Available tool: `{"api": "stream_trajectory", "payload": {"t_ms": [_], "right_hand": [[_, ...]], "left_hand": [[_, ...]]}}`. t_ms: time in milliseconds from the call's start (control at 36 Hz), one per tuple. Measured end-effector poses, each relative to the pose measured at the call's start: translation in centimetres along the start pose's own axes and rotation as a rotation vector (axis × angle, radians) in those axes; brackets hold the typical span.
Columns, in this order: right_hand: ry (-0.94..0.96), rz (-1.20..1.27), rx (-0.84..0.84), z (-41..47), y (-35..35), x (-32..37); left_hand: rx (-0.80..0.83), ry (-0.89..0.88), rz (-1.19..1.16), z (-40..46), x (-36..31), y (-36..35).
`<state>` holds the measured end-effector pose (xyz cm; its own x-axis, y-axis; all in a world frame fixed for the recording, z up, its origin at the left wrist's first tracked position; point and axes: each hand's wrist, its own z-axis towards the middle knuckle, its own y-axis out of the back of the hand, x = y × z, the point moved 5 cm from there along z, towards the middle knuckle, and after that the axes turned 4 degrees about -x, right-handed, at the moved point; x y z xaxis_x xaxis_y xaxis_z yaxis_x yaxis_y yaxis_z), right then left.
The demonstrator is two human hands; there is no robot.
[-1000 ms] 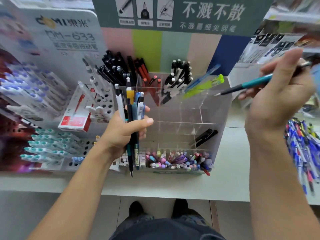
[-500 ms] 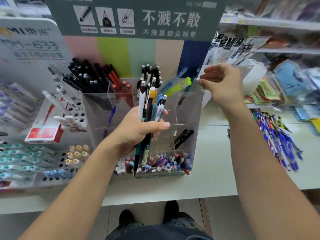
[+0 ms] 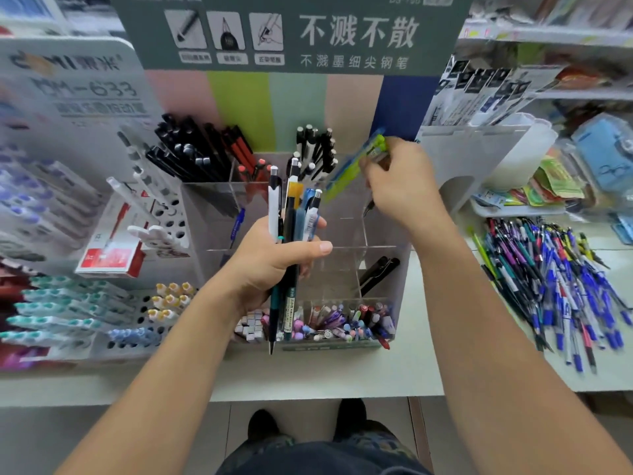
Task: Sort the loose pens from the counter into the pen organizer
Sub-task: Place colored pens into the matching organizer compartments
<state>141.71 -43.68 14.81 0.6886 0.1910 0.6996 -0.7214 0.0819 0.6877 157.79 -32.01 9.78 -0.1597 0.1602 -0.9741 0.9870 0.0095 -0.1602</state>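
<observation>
Stationery shop interior. Pale counter (image 3: 404,371) runs across the view, grey tiled floor (image 3: 113,437) below its front edge. Dark green sign (image 3: 291,32) with white Chinese characters and 3 small pictograms stands at the back; beneath it a backboard (image 3: 267,111) in pink, lime, mint, peach and navy stripes. White shelves (image 3: 555,36) with packaged goods at right. Even, diffuse light.

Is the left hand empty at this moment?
No, the left hand grips a bunch of pens upright in front of the clear pen organizer.
</observation>
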Motion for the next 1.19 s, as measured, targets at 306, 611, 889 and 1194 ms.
{"api": "stream_trajectory", "payload": {"t_ms": [306, 611, 889, 1194], "right_hand": [[0.344, -0.102, 0.149, 0.6, -2.3, 6.0], [0.211, -0.153, 0.053, -0.4, -1.0, 3.0], [-0.152, 0.415, 0.262, -8.8, -3.2, 2.0], [-0.31, 0.678, 0.37, -9.4, -4.0, 1.4]], "left_hand": [[-0.07, 0.025, 0.003, -0.9, 0.2, 1.8], [0.013, 0.123, -0.147, -0.8, 0.3, 0.9], [-0.05, -0.003, 0.104, -0.2, 0.9, 0.4], [0.045, 0.012, 0.095, -0.7, 1.4, 0.3]]}}
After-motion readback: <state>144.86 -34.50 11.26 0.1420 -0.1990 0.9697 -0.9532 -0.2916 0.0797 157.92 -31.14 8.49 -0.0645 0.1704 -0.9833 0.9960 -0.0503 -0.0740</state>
